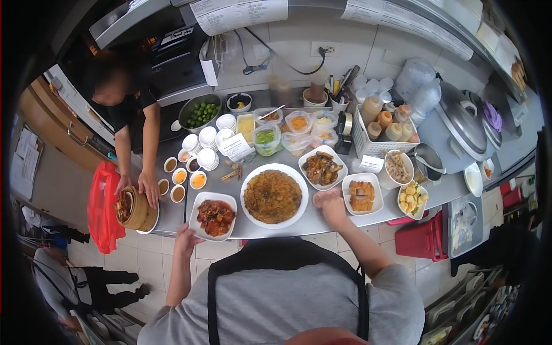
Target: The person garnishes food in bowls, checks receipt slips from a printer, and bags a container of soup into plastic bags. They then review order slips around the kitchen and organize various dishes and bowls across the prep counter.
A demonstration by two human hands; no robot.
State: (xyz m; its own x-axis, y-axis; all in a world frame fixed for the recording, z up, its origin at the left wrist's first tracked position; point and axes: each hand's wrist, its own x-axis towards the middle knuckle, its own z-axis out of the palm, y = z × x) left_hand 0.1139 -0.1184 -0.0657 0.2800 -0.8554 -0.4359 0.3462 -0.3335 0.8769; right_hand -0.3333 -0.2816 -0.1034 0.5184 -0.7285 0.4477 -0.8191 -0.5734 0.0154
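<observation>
My left hand (186,240) grips the lower left edge of a square white bowl (215,216) of glazed red-brown food at the counter's front edge. My right hand (330,206) rests on the counter, its fingers curled; whether it holds anything small is hidden. Between my hands lies a round white plate (275,196) of browned rice-like food. Just above my right hand stands a square bowl of dark glazed pieces (322,168), and to its right a square bowl of sliced golden pieces (362,194). A receipt (237,147) lies by the stacked white cups.
At the left, a co-worker's hands (150,188) hold a bamboo steamer (142,211) beside a red plastic bag (104,207). Small sauce cups (178,193) stand nearby. Tubs (267,138), a basket of bottles (374,148), a tall cup (397,169) and a large lidded pot (463,123) line the back and right.
</observation>
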